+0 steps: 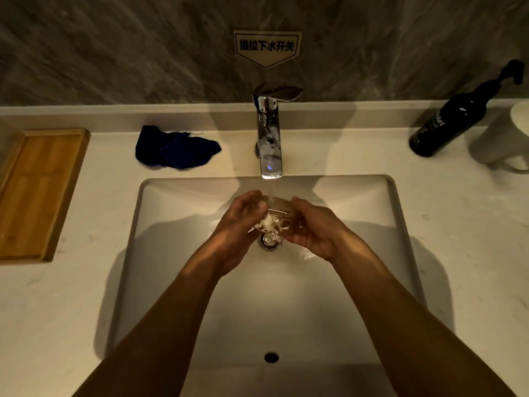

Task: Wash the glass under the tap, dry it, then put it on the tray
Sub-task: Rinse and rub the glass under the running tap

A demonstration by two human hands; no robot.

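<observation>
A clear glass (pixel 277 217) is held over the sink basin (pixel 177 239), right under the running water from the chrome tap (pixel 269 138). My left hand (pixel 240 222) grips it from the left and my right hand (pixel 312 227) cups it from the right; water splashes inside it. Most of the glass is hidden by my fingers. A wooden tray (pixel 40 193) lies on the counter at the far left. A dark blue cloth (pixel 174 149) lies crumpled left of the tap.
A black pump bottle (pixel 449 124) and a white mug (pixel 503 138) stand at the back right of the pale counter. The drain (pixel 269 240) sits below my hands. A stone wall with a sign rises behind the tap.
</observation>
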